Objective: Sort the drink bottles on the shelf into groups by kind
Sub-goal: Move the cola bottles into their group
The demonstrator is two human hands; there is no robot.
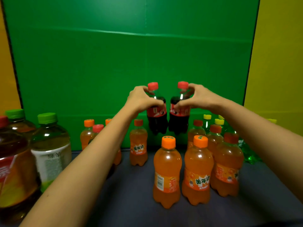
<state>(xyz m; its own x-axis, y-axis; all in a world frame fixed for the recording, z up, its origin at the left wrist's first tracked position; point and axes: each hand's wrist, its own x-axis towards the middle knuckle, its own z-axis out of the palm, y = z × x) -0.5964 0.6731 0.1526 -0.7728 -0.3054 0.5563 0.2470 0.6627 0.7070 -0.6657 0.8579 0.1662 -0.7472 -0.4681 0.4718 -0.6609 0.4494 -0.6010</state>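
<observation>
Nearest my lens, at the lower left, sits a big brown tea bottle with a red and yellow label, and just behind it a pale green tea bottle with a green cap; a third large bottle peeks out behind those two. I see both bare forearms reaching forward over the dark shelf surface. To the right of centre stands a cluster of orange soda bottles — two in front side by side, more packed close behind them — and one orange bottle stands alone near the middle. Further left, partly hidden by the left arm, are two more orange bottles and a red-capped bottle (its body is mostly covered). At the right rear stand green bottles with yellow caps.

Farther back, the left hand is wrapped around the shoulder of the left cola bottle, and the right hand clasps the right cola bottle the same way — both bottles are held upright, lifted clear of the shelf, almost touching each other. Behind everything hangs a green backdrop.
</observation>
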